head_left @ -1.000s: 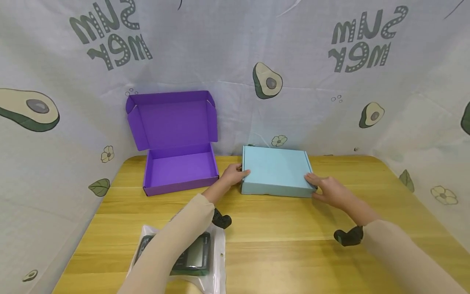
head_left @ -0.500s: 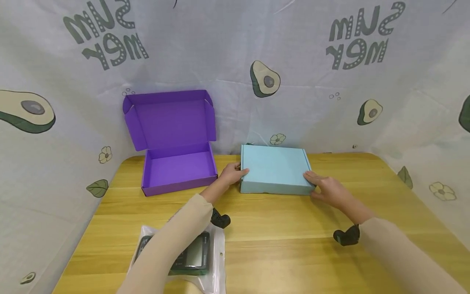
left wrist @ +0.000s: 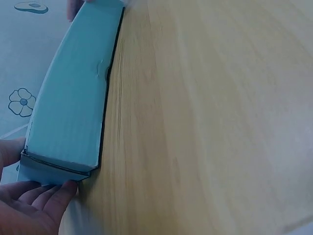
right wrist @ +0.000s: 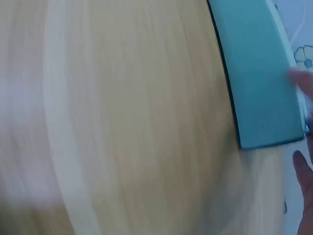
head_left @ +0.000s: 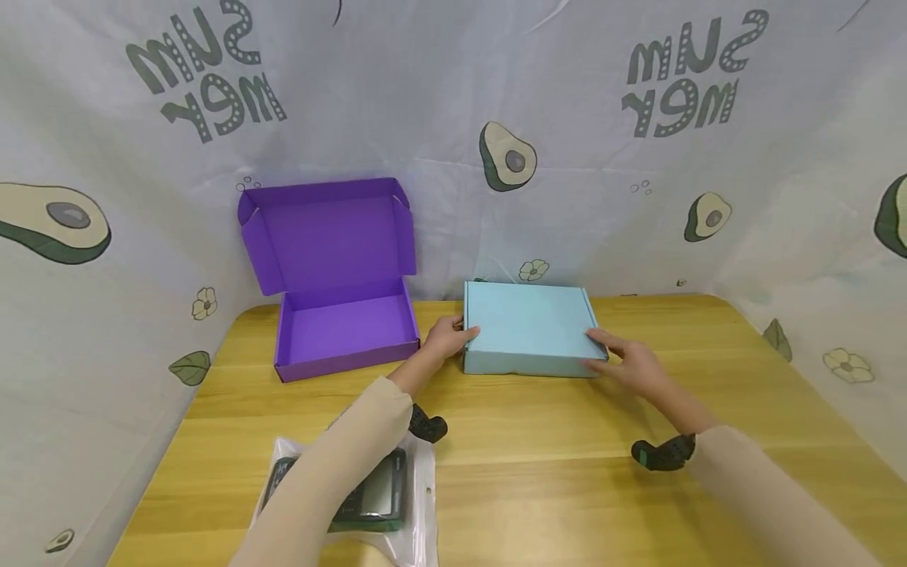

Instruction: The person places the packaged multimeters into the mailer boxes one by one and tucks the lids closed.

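A closed light blue box (head_left: 531, 319) lies at the back of the table. My left hand (head_left: 445, 339) holds its left end, thumb over the top edge. The left wrist view shows the fingers of that hand (left wrist: 36, 208) against the end face of the box (left wrist: 73, 98). At the front right corner, my right hand (head_left: 634, 366) has its fingers spread, one over the top edge and one lower by the front face. In the right wrist view a blurred fingertip of this hand (right wrist: 305, 147) overlaps the edge of the box (right wrist: 264, 78).
A purple box (head_left: 347, 361) with its lid raised stands to the left of the blue one. Near the front left, a clear bag (head_left: 423, 504) with a dark device (head_left: 368, 504) lies partly under my left forearm. Printed cloth (head_left: 439, 87) hangs behind the wooden table (head_left: 524, 488).
My right hand's lower digit has shifted left across the box's front face, and its fingers are spread wider. The left hand keeps its hold. The head view has shifted slightly.
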{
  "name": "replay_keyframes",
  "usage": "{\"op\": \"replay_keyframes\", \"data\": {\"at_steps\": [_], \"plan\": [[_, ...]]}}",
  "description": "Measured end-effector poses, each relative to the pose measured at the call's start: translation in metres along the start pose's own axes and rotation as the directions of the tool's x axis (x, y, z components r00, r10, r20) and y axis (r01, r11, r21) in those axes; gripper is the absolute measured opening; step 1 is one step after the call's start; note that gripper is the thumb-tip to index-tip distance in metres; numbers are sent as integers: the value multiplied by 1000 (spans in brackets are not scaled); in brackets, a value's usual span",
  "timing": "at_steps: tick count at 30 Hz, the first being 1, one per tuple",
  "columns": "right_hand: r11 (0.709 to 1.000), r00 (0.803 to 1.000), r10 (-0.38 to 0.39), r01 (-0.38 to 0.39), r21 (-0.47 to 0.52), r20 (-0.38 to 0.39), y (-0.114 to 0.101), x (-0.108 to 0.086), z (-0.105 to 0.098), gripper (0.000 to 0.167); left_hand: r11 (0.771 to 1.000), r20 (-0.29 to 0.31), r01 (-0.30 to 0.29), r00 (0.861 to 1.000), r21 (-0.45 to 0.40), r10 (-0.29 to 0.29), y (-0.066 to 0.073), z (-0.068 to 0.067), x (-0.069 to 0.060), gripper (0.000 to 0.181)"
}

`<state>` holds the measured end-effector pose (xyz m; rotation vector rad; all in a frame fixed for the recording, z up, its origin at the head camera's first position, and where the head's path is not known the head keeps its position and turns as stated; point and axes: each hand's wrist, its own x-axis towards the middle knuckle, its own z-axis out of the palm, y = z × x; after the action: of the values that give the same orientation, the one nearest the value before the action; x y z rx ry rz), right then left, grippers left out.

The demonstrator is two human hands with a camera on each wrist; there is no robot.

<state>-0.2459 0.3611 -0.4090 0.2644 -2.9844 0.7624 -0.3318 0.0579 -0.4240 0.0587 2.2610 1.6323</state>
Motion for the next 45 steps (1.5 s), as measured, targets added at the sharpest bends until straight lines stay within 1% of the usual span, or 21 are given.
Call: {"op": "replay_keyframes", "data": {"at_steps": [2,4,9,13,16,17,19,20,21,22,23,24,26,27,29,30,32,35,38,41,45], "plan": [[987,994,112,-111,118,-4,-4,2,2,68,1000,-8,5,1000,-18,-6,-1,-1,-1,58],[951,976,216,-217,219,28,-9,6,3,74,1000,-11,7,1000,-29,-7,-2,-1,-1,58],[855,928,341,-373,359,152,-18,23,6,81,999,-15,5,1000,-36,-6,-2,-2,0,57],[834,897,411,-441,333,161,-16,33,12,80,999,-10,-4,1000,-32,4,-2,-1,1,56],[830,886,438,-464,309,153,-16,34,14,79,1000,-11,-14,1000,-17,14,-1,-1,2,56],[830,886,440,-464,308,148,-16,34,15,78,1000,-14,-27,1000,6,27,-1,0,2,55],[836,888,437,-459,302,140,-16,34,15,76,988,-26,-98,994,115,102,-1,0,1,55],[838,889,437,-458,295,138,-17,34,14,77,969,-28,-150,987,196,158,-1,1,1,55],[840,889,437,-458,292,136,-17,34,14,76,931,-16,-207,975,299,222,0,1,0,54],[839,887,441,-461,288,136,-18,34,14,76,876,10,-267,958,402,288,0,1,-1,53],[840,887,442,-462,284,135,-19,33,14,77,793,57,-328,935,513,349,1,1,-2,50],[839,885,445,-465,284,136,-20,33,14,77,696,121,-383,911,608,395,2,0,-3,48],[838,885,446,-466,285,134,-21,33,14,77,511,273,-477,863,714,424,4,-3,-4,46],[837,885,446,-465,288,132,-21,33,14,77,436,351,-523,839,732,415,5,-6,-5,45],[839,887,445,-462,287,125,-21,33,14,77,329,475,-589,800,738,366,7,-11,-5,50],[841,888,443,-459,287,123,-20,32,15,77,301,513,-608,788,735,339,8,-15,-4,53],[844,890,440,-455,285,117,-20,32,15,78,277,550,-626,777,729,307,9,-21,-4,61],[845,892,436,-450,287,115,-18,32,16,81,262,566,-630,775,731,281,10,-27,-5,71],[843,890,440,-455,289,117,-17,31,16,82,289,565,-627,778,723,276,10,-30,-6,77],[838,887,446,-461,293,122,-17,30,16,83,309,565,-632,774,711,285,8,-31,-8,82],[837,888,443,-458,300,121,-16,29,17,83,321,557,-631,775,706,300,5,-30,-9,85]]}}
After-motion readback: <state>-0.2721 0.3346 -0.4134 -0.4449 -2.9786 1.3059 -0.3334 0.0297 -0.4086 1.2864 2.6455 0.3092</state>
